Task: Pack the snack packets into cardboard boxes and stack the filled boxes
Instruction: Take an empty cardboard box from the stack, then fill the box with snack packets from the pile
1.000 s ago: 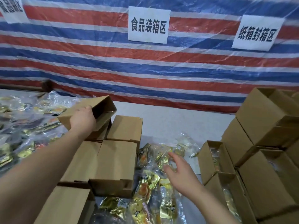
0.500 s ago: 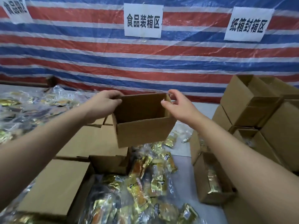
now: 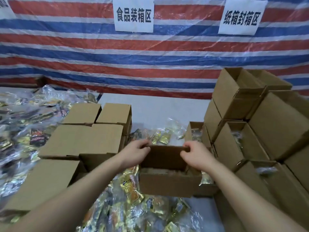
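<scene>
An open cardboard box sits low at the centre, partly on a pile of gold snack packets. My left hand grips the far rim's left corner and my right hand grips its right corner, both with fingers curled over the edge. The box's inside looks brown; no packets show in it. More packets lie just beyond the box.
Closed cardboard boxes stand in rows on the left. Stacked open boxes, some holding packets, rise on the right. A heap of bagged packets covers the far left. A striped tarp wall with paper signs backs the white table.
The box, first lifted from the left stack by my left hand, was taken in both hands and has come down onto the packets in front of me.
</scene>
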Action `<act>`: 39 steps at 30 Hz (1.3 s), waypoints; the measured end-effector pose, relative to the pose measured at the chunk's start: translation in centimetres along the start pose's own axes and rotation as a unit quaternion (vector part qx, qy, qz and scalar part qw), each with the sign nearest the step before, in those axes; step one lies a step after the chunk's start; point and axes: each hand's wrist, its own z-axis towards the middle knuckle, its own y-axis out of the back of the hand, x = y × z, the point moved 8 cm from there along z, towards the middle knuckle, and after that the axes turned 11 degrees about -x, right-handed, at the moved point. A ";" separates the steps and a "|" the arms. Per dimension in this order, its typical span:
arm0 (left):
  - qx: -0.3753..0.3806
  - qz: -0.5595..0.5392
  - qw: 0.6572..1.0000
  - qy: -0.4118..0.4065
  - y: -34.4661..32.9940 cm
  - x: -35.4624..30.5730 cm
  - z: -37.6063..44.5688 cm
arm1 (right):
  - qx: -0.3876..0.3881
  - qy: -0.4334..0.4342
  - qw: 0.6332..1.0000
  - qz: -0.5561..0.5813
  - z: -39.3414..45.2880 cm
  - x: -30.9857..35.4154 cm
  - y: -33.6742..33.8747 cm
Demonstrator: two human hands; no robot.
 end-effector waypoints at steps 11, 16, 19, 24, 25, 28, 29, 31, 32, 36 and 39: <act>0.010 0.022 0.996 0.085 -9.9 11.4 -4.4 | 0.070 -0.076 0.995 0.008 -7.3 -8.9 -12.3; 0.006 0.027 0.997 0.074 -10.8 12.4 -4.4 | 0.066 -0.072 0.995 0.015 -7.3 -9.6 -12.9; 0.026 0.019 0.997 0.065 -10.8 12.3 -3.6 | 0.072 -0.068 0.995 0.018 -7.1 -9.7 -12.7; -0.034 0.030 0.998 0.033 -9.1 9.7 2.8 | 0.079 -0.042 0.996 0.029 -6.6 -9.3 -12.3; -0.040 0.041 0.998 0.020 -9.2 8.9 4.9 | 0.082 -0.037 0.995 0.036 -6.3 -9.1 -12.2; -0.048 0.093 0.994 -0.007 -10.3 6.7 11.3 | 0.069 -0.036 0.996 0.054 -4.2 -8.7 -11.4; -0.045 0.114 0.992 -0.020 -10.9 6.0 13.4 | 0.054 -0.044 0.996 0.059 -2.9 -8.8 -11.0; -0.027 0.176 0.983 -0.048 -12.5 5.0 17.2 | 0.021 -0.065 0.995 0.069 0.2 -9.1 -9.7; -0.011 0.218 0.974 -0.063 -13.4 4.5 18.8 | 0.009 -0.068 0.995 0.075 1.7 -9.2 -9.1; 0.030 0.388 0.909 -0.152 -17.2 3.3 24.7 | -0.030 -0.075 0.991 0.109 6.8 -9.3 -7.7; 0.040 0.458 0.868 -0.189 -19.9 3.5 27.9 | -0.034 -0.093 0.986 0.135 8.1 -9.4 -7.4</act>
